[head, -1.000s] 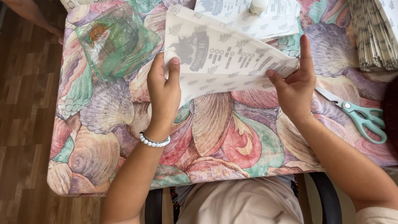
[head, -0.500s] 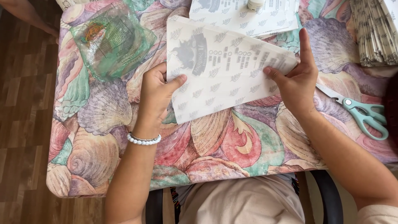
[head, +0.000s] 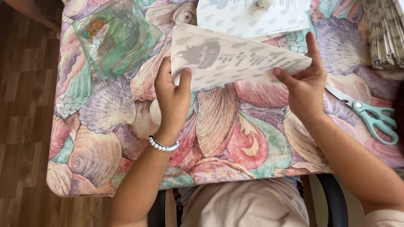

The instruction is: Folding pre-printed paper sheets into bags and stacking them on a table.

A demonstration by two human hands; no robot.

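A white printed paper sheet [head: 235,59] with a grey pattern lies folded over on the shell-patterned tablecloth [head: 235,138]. My left hand [head: 171,94], with a white bead bracelet on the wrist, pinches the sheet's left lower edge. My right hand [head: 305,84] grips its right end, thumb under the edge and fingers along the side. The folded sheet forms a long narrow wedge between both hands.
More white printed sheets [head: 252,17] lie behind, with a small white object [head: 265,3] on top. Teal-handled scissors [head: 370,115] rest at the right. A clear plastic wrapper [head: 115,38] sits at upper left. A stack of rolled paper tubes [head: 385,33] is at upper right.
The lower part of the sheet has been folded up, so it looks narrower now. My left hand shifted up and right along the edge; my right hand stayed on the right end.
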